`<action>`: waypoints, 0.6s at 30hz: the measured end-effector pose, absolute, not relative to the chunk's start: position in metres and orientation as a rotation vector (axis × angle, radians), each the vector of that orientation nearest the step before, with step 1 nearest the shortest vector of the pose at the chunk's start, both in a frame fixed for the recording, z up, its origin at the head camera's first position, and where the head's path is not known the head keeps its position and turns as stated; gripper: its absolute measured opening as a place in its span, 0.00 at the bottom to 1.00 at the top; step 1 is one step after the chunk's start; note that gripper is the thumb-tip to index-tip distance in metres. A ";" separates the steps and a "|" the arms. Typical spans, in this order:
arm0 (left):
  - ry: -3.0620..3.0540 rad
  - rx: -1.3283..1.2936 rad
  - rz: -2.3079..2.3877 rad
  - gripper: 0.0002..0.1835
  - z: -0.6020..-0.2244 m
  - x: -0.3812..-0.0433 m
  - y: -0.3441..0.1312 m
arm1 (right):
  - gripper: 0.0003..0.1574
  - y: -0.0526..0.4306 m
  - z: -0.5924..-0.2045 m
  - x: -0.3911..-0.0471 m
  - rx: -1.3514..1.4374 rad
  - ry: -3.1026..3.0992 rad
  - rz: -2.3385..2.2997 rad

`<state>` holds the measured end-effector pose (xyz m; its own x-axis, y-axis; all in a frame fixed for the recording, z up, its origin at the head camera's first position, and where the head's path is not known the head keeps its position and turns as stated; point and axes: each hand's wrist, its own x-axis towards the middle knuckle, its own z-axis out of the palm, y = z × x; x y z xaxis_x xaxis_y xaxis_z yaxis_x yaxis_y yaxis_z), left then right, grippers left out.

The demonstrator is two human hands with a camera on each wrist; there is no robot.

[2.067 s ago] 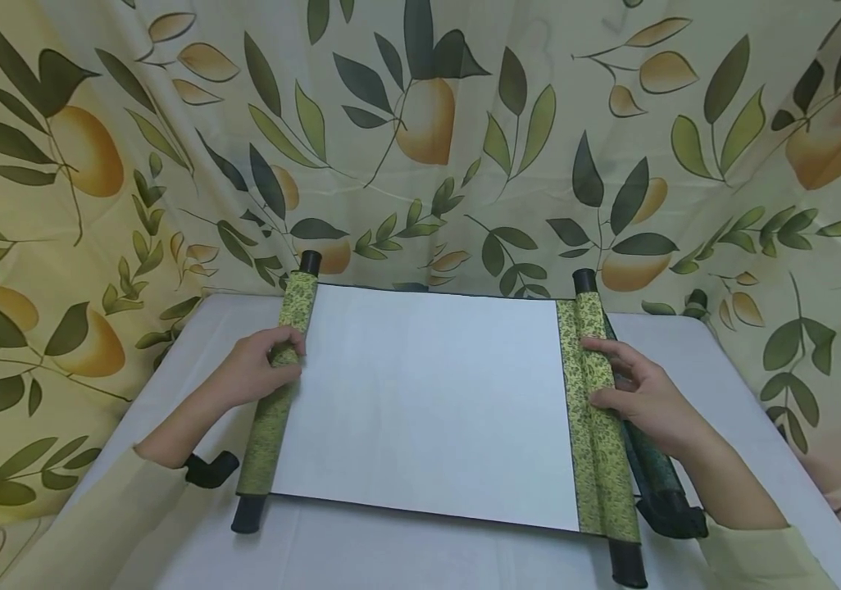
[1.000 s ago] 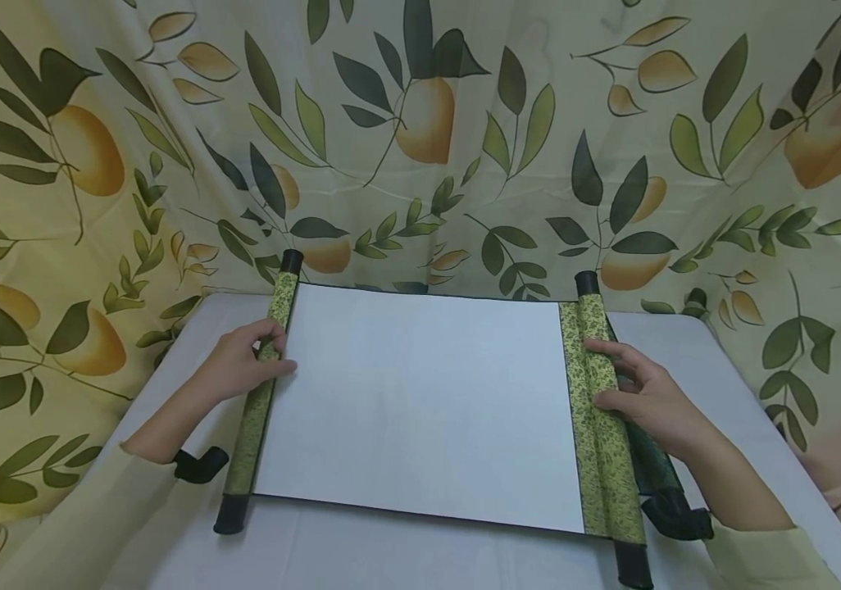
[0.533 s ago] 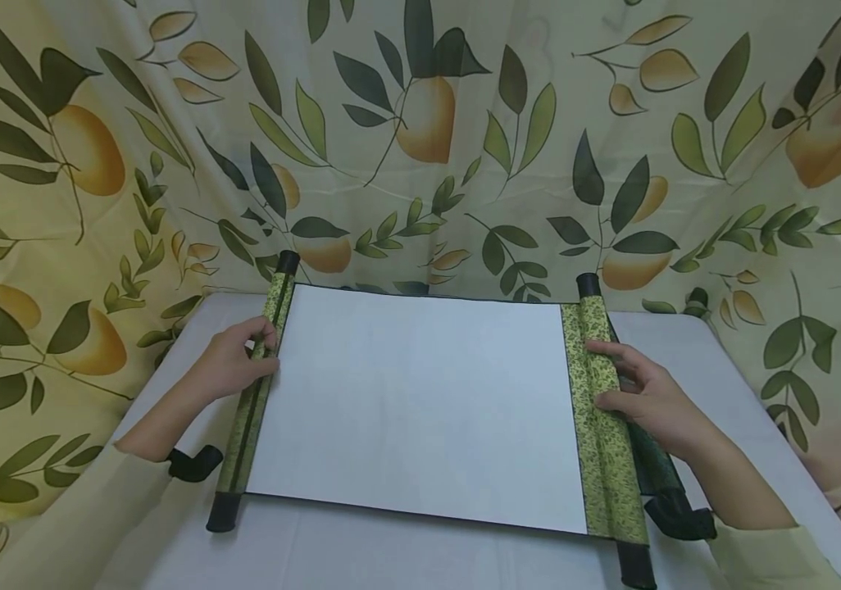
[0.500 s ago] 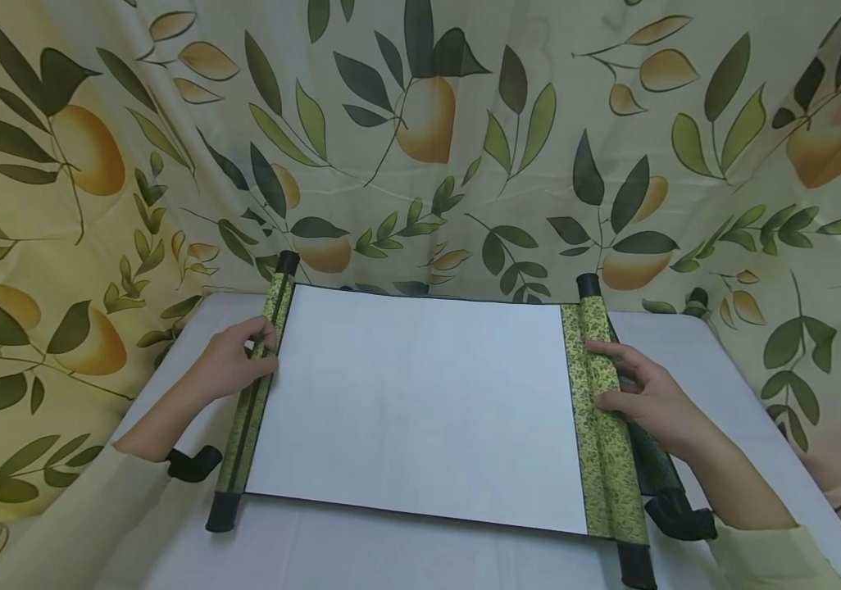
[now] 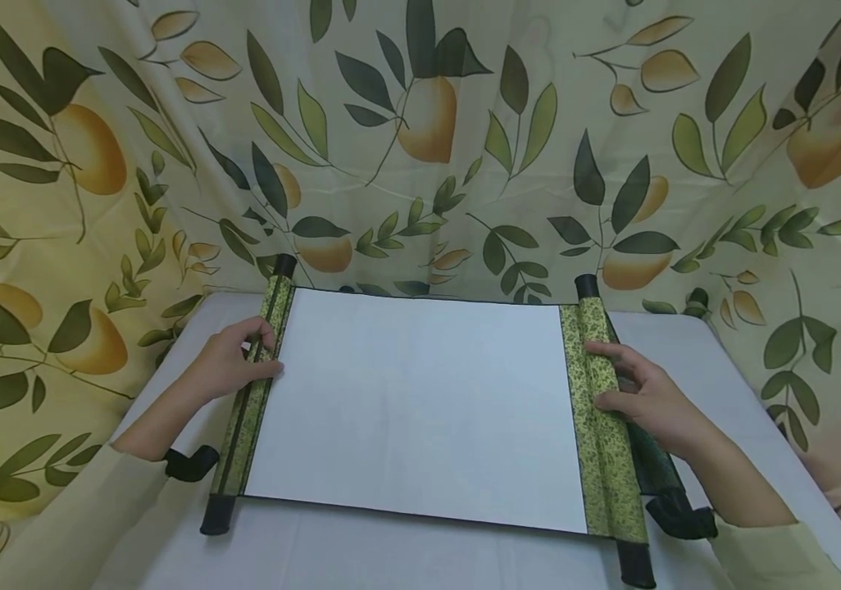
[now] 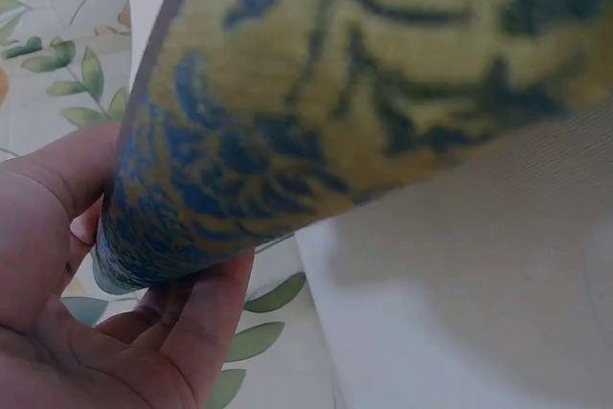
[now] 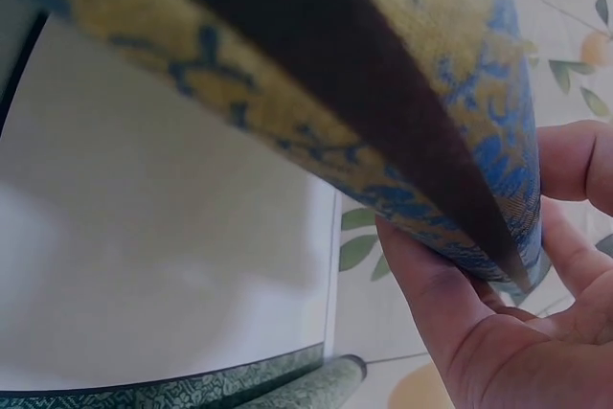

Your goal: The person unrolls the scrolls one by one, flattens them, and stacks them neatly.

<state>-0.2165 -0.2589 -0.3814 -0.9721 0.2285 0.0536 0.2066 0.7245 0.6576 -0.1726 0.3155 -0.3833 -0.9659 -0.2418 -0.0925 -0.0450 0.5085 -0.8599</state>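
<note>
A hanging scroll is spread between both hands, its blank white panel (image 5: 420,410) facing up. My left hand (image 5: 225,360) grips the scroll's left roller (image 5: 243,442), which is covered in yellow-green patterned cloth and has black end caps. The thumb lies over its inner edge. My right hand (image 5: 645,401) grips the right roller (image 5: 608,442) at about mid-length, beside a patterned border strip. In the left wrist view the fingers curl under the patterned roll (image 6: 259,122). In the right wrist view, fingers and thumb hold the other roll (image 7: 479,93), crossed by a dark band.
A dark green roll (image 5: 656,463) lies on the table to the right, partly hidden by the right roller and hand. The white-covered table (image 5: 391,549) extends below the scroll. A curtain (image 5: 420,205) printed with leaves and fruit hangs behind and at the sides.
My left hand has moved left with the left roller, and the white panel shows wider. A dark stripe has come into view along that roller. The right hand has barely shifted.
</note>
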 end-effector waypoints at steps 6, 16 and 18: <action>2.884 0.347 1.089 0.12 -0.381 -0.217 -0.263 | 0.48 0.316 -0.385 -0.176 -0.254 2.580 -1.409; 2.860 0.258 1.083 0.10 -0.385 -0.220 -0.273 | 0.48 0.314 -0.388 -0.183 -0.242 2.549 -1.399; 2.854 0.257 1.085 0.10 -0.385 -0.221 -0.275 | 0.48 0.313 -0.388 -0.185 -0.242 2.543 -1.402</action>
<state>-0.2213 -0.2745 -0.3851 -0.9830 0.1833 -0.0129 0.1284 0.7353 0.6654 -0.1846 0.3134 -0.3883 -0.9605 -0.2519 -0.1183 -0.0345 0.5295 -0.8476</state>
